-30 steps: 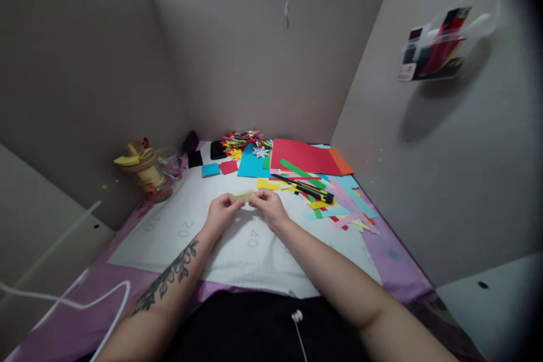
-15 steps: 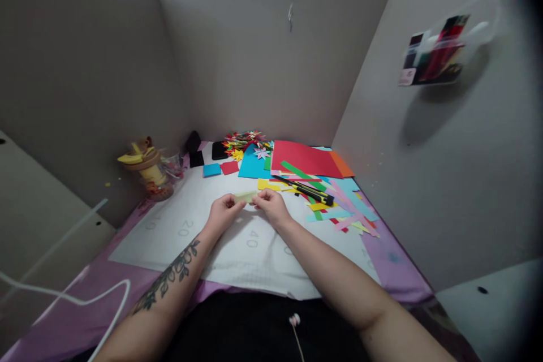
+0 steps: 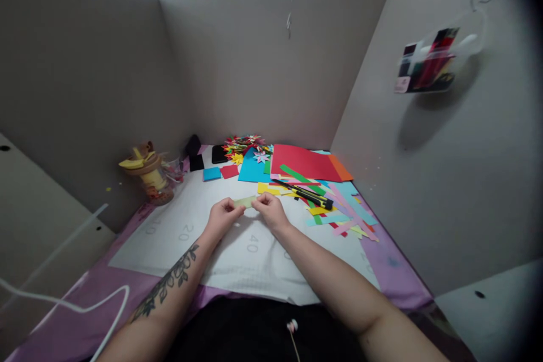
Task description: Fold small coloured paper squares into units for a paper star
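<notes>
Pale green paper strip [image 3: 245,202], held up between both hands just above a white sheet [image 3: 144,249] printed with numbers, near its middle. Left hand [image 3: 223,215] closed in a pinch, thumb and fingers on the strip's left end; right hand [image 3: 270,210] likewise, fingertips nipping the right end. Strip lies nearly level, a short span showing between the grips; finer folds too small to make out. Beyond the hands, a yellow paper piece [image 3: 268,188]; to its right a black-and-yellow cutter [image 3: 314,197] rests slantwise on a loose scatter of coloured strips [image 3: 356,219]. Behind these, a red sheet [image 3: 301,161] overlaps an orange one, with a blue sheet [image 3: 251,171] at its left. Folded paper stars [image 3: 244,144] heap near the back wall. Blue square [image 3: 211,174] and red square [image 3: 229,172] sit side by side, left of the blue sheet.
</notes>
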Demonstrator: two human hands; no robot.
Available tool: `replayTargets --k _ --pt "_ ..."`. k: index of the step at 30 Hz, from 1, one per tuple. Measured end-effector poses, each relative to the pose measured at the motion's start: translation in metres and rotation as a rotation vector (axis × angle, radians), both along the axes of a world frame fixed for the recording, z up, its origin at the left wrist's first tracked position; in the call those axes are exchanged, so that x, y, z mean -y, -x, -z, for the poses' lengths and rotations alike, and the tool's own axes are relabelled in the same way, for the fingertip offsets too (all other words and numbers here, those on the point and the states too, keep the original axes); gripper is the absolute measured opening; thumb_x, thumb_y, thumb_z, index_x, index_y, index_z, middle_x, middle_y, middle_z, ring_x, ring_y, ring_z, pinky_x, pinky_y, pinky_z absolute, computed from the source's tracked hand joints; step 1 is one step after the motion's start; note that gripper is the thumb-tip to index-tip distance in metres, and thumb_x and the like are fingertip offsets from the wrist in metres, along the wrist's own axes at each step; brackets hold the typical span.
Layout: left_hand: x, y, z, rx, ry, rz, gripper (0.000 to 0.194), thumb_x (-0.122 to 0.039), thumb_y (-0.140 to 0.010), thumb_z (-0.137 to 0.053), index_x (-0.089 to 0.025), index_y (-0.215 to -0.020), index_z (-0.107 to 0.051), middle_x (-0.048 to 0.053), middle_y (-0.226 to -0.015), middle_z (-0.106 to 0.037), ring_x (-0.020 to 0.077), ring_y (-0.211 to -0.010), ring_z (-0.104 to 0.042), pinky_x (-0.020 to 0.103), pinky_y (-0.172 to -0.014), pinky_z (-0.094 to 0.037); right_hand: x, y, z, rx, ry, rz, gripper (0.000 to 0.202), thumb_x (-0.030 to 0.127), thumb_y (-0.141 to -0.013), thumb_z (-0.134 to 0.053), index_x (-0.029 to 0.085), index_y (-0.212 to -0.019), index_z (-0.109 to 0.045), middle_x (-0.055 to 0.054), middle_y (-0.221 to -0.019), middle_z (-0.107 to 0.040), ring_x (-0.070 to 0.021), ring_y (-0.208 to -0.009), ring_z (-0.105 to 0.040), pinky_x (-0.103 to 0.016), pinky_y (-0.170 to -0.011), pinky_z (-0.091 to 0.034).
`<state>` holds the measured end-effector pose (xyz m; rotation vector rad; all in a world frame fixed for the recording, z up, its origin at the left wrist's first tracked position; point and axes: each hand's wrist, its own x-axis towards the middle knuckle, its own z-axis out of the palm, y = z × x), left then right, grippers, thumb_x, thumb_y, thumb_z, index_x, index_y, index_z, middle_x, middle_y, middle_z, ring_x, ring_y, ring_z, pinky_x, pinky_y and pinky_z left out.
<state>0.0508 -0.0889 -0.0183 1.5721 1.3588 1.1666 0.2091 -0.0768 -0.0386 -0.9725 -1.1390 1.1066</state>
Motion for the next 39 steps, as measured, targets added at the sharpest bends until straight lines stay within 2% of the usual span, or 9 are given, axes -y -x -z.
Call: replayTargets --k 11,17,27,33,39 --pt "0.000 0.000 0.002 0.057 -0.001 0.015 0.026 -0.036 -0.065 -0.067 -0.017 -0.060 -0.050 -0.001 -0.055 -0.060 0.0103 -0.049 -0.049 0.020 -0.048 -0.034 0.000 0.001 0.002 -0.042 0.009 -0.006 0.022 0.031 -0.064 -0.068 0.018 -0.059 -0.050 0.005 -0.055 -0.050 -0.0098 -0.053 -0.042 -0.024 -0.055 -0.032" --pt "-0.001 0.000 0.004 0.017 -0.045 0.010 0.026 -0.036 -0.066 -0.066 -0.017 -0.059 -0.050 -0.001 -0.055 -0.060 0.0099 -0.050 -0.048 0.020 -0.048 -0.034 0.000 0.000 0.002 -0.029 0.008 0.001 0.022 0.031 -0.064 -0.068 0.018 -0.061 -0.050 0.005 -0.056 -0.050 -0.0103 -0.054 -0.042 -0.024 -0.056 -0.033" --pt "0.001 -0.003 -0.001 0.035 -0.045 -0.026 0.029 -0.034 -0.063 -0.067 -0.017 -0.055 -0.044 -0.003 -0.054 -0.058 0.0093 -0.049 -0.047 0.020 -0.048 -0.033 -0.005 0.002 0.012 -0.068 0.014 0.023 0.024 0.031 -0.062 -0.069 0.019 -0.061 -0.048 0.005 -0.057 -0.050 -0.0102 -0.055 -0.044 -0.023 -0.057 -0.035" --pt "0.001 -0.003 -0.001 0.031 -0.025 -0.026 0.030 -0.037 -0.063 -0.067 -0.018 -0.056 -0.046 -0.002 -0.054 -0.060 0.0098 -0.049 -0.048 0.020 -0.049 -0.034 -0.002 0.004 0.007 -0.120 0.003 0.012 0.028 0.028 -0.061 -0.068 0.021 -0.070 -0.043 0.006 -0.062 -0.049 -0.0100 -0.057 -0.046 -0.023 -0.057 -0.037" --pt "-0.001 -0.002 0.004 0.114 -0.006 0.032 0.030 -0.038 -0.063 -0.068 -0.018 -0.061 -0.045 -0.002 -0.057 -0.062 0.0106 -0.051 -0.052 0.020 -0.050 -0.037 -0.001 0.002 0.006 -0.105 -0.004 -0.004 0.031 0.029 -0.062 -0.068 0.021 -0.073 -0.040 0.006 -0.063 -0.047 -0.0099 -0.057 -0.046 -0.022 -0.056 -0.037"
